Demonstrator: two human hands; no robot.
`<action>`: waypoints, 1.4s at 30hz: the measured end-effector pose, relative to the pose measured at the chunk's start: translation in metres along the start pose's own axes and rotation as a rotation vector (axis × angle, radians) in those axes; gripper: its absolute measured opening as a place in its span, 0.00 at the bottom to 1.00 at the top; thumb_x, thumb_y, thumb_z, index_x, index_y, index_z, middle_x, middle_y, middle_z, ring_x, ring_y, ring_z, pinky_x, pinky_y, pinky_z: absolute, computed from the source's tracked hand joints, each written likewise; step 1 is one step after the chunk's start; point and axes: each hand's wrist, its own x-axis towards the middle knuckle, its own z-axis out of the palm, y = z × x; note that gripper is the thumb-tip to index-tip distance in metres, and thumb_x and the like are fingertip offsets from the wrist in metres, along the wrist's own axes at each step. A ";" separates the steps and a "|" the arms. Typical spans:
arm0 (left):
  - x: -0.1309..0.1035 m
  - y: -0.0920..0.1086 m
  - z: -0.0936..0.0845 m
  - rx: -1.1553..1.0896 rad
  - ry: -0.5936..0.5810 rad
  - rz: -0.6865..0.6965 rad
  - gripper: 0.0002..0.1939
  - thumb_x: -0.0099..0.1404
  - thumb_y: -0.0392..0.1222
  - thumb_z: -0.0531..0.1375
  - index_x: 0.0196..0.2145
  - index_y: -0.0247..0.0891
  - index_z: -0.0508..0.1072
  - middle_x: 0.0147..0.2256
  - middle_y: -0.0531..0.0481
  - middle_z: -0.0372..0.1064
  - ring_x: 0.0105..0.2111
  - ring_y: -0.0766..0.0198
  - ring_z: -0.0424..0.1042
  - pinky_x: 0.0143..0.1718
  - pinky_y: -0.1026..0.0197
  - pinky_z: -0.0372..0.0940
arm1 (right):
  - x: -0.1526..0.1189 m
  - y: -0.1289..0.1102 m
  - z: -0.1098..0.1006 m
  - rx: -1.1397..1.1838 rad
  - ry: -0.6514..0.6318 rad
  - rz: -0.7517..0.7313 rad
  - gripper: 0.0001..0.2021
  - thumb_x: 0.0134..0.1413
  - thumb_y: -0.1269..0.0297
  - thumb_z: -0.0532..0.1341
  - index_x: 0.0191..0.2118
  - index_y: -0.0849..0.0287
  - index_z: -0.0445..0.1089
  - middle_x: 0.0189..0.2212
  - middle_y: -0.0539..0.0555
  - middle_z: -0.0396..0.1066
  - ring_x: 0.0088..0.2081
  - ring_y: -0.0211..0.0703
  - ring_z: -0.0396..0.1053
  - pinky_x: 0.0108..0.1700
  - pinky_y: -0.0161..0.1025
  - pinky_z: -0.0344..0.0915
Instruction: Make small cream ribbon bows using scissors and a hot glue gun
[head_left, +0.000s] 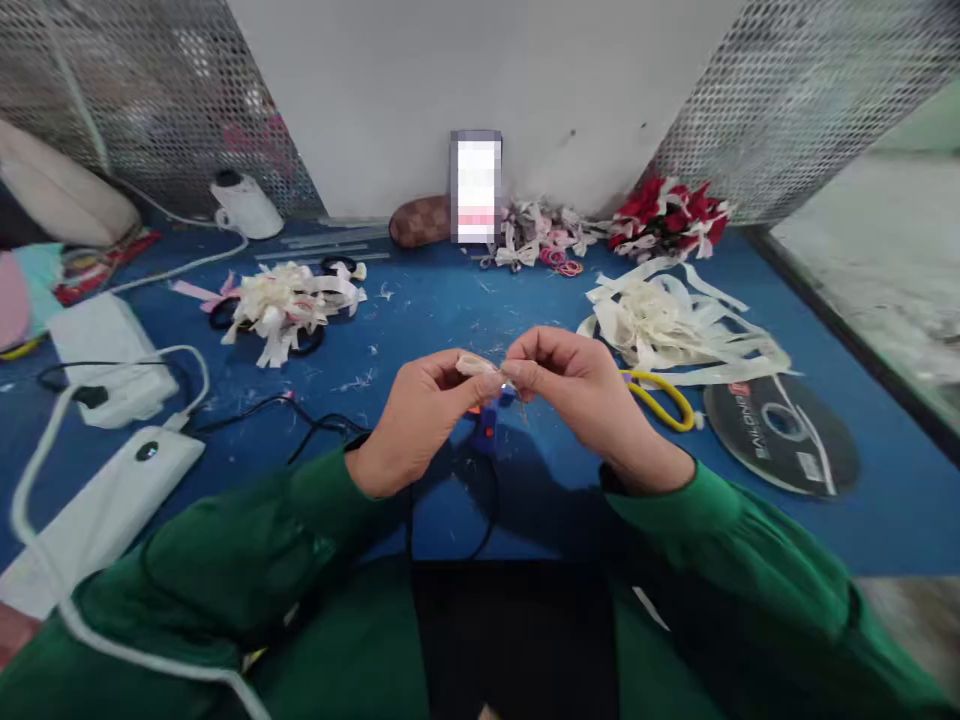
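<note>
Head view: a small pale fabric strip (471,364) is sitting between the left hand (420,415) and the right hand (574,385), above the blue worktop (442,290), closer to its front edge than its back.
Strip's lie: its long axis is running side to side, roughly along the front edge, as far as it is showing past the fingers.
Left hand: thumb and index finger are pinching the strip's body, covering more of it than the other hand.
Right hand: thumb and index fingertip are pressing together at the strip's right end, their exact hold being hidden.
Nearer hand: neither is standing apart; both are touching the strip.
Blue tool (487,430): it is lying just below the fingers, partly hidden, with a black cord looping toward the front edge.
Right edge: a yellow handle (681,398) is resting beside cream ribbons (652,325), with a dark disc (742,425) lying nearer the front right corner.
Left edge: pale bows (285,300) are lying heaped toward the back, a white device (150,480) toward the front left corner.
Back edge: a phone (477,185) is standing upright beside a checked case (418,222); red ribbons (671,215) are clustering toward the back right corner.
</note>
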 end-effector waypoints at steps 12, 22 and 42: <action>0.002 0.002 0.001 -0.136 0.175 0.102 0.09 0.58 0.44 0.72 0.28 0.38 0.79 0.27 0.53 0.71 0.28 0.68 0.68 0.33 0.65 0.65 | -0.001 0.000 0.000 0.248 0.036 0.098 0.10 0.58 0.57 0.68 0.35 0.59 0.74 0.27 0.49 0.73 0.28 0.34 0.66 0.33 0.35 0.62; 0.002 -0.001 -0.003 -0.077 0.085 0.036 0.11 0.61 0.49 0.70 0.33 0.39 0.81 0.24 0.54 0.70 0.26 0.69 0.66 0.29 0.65 0.63 | -0.001 0.001 0.003 0.283 0.049 0.146 0.08 0.53 0.62 0.70 0.29 0.60 0.74 0.22 0.47 0.69 0.26 0.33 0.62 0.31 0.35 0.60; 0.001 -0.003 0.001 0.017 0.143 0.073 0.07 0.58 0.42 0.72 0.33 0.38 0.80 0.32 0.51 0.77 0.31 0.67 0.72 0.35 0.64 0.68 | -0.002 0.003 0.007 0.339 0.054 0.220 0.08 0.49 0.62 0.72 0.29 0.60 0.76 0.23 0.48 0.70 0.24 0.33 0.62 0.29 0.35 0.58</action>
